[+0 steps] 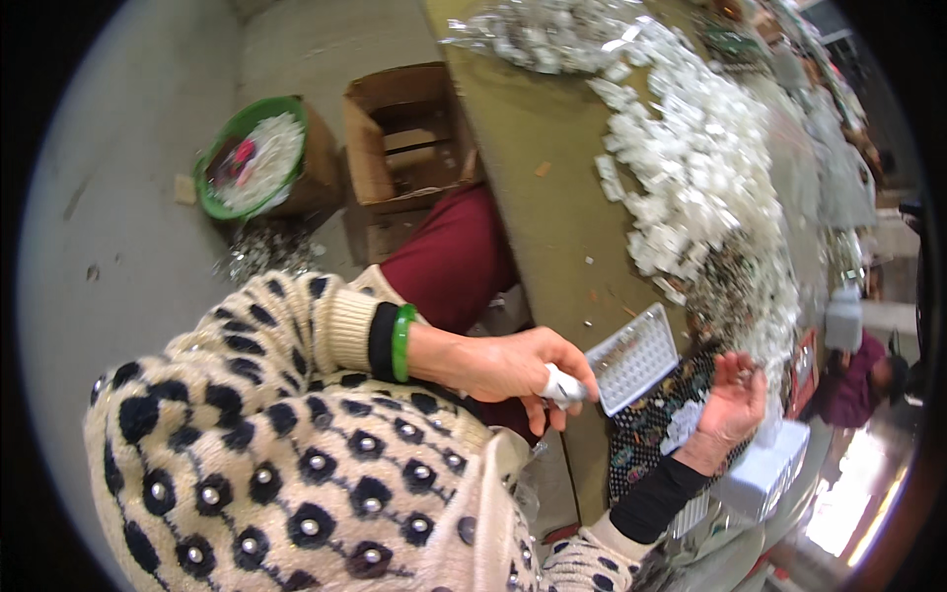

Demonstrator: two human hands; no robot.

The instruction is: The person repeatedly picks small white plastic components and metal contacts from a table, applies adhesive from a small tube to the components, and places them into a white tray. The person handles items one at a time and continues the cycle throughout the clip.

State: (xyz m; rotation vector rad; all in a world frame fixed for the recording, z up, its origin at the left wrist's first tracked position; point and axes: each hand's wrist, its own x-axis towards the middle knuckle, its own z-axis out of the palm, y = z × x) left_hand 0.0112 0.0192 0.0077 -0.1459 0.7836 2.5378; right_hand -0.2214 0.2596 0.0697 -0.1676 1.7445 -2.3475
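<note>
My left hand (pixel 528 370), with a green bangle at the wrist and a white wrap (pixel 564 386) around one finger, hovers by the near edge of a white gridded plastic tray (pixel 639 363). Its fingers bend inward; what they pinch, if anything, is hidden. Beyond the tray my right hand (pixel 732 403) is turned palm up with fingers half curled. Tiny shiny bits seem to lie at its fingertips, too small to name. A dark patterned cloth (pixel 636 449) lies under the tray's corner. Small metal parts (pixel 728 286) are heaped past the tray.
A large heap of small white plastic pieces (pixel 691 158) covers the far table, beside a clear plastic bag (pixel 552 37). Left of the table stand an open cardboard box (pixel 360 148) and a green basin (pixel 209 187) of white pieces. A white box (pixel 764 469) sits right. Another person (pixel 853 385) is farther off.
</note>
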